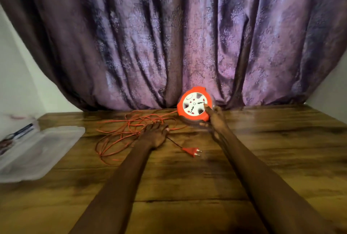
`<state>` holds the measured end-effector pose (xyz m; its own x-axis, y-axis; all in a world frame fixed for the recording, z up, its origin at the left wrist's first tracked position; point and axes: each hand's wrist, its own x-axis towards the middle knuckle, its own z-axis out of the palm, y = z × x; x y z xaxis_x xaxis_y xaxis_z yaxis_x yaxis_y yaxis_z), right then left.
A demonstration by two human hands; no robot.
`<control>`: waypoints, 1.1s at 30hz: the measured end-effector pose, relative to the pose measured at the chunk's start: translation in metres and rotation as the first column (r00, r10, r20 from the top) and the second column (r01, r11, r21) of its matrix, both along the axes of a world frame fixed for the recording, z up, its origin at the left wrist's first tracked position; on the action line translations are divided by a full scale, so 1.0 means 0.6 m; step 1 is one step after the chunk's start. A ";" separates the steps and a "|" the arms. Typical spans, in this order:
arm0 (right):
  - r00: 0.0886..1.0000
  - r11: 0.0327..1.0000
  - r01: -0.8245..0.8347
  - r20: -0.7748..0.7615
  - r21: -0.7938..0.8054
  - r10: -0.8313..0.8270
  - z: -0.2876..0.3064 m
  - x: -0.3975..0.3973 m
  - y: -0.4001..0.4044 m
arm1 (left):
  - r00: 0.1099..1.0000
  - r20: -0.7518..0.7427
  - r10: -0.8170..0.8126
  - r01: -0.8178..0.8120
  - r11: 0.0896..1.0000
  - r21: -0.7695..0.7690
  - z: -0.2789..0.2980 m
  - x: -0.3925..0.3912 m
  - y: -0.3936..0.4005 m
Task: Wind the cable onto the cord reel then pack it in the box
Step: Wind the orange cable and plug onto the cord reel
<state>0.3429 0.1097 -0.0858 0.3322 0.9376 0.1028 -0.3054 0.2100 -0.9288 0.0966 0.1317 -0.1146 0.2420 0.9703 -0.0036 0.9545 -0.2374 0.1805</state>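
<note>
An orange cord reel (194, 105) with a white socket face stands tilted on edge at the far side of the wooden table (187, 177). My right hand (216, 119) grips its lower right rim, thumb on the white face. A long orange cable (120, 134) lies in loose tangled loops left of the reel. Its red two-pin plug (191, 151) rests on the table between my arms. My left hand (155, 134) lies flat on the cable loops with fingers spread.
A clear plastic box (35, 151) sits at the table's left edge, with scissors (15, 136) beside it. A purple curtain (187, 36) hangs right behind the table's far edge. Bare wood lies in front of the plug.
</note>
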 end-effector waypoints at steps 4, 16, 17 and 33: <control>0.998 0.998 -0.063 0.014 -0.032 0.063 -0.003 -0.073 0.015 | 0.997 0.006 0.075 -0.075 0.997 0.000 0.003 -0.093 0.003; 0.983 0.987 -0.151 -0.099 0.051 0.155 0.023 -0.140 0.028 | 0.812 0.569 -0.132 -0.003 0.973 0.229 0.027 -0.120 -0.018; 0.981 0.987 -0.151 -0.114 0.055 0.156 0.027 -0.132 0.028 | 0.633 0.763 -0.133 0.031 0.989 0.146 0.035 -0.090 -0.029; 0.412 0.797 0.051 0.715 0.602 -0.566 0.047 -0.056 0.013 | -0.256 0.966 -0.031 0.026 0.999 0.039 0.079 0.066 -0.002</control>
<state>0.3094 0.1175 -0.0574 0.0907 0.5377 0.8382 0.7301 0.5365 -0.4232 0.1364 0.1305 -0.0675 -0.0334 0.9615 0.2727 -0.4247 -0.2607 0.8670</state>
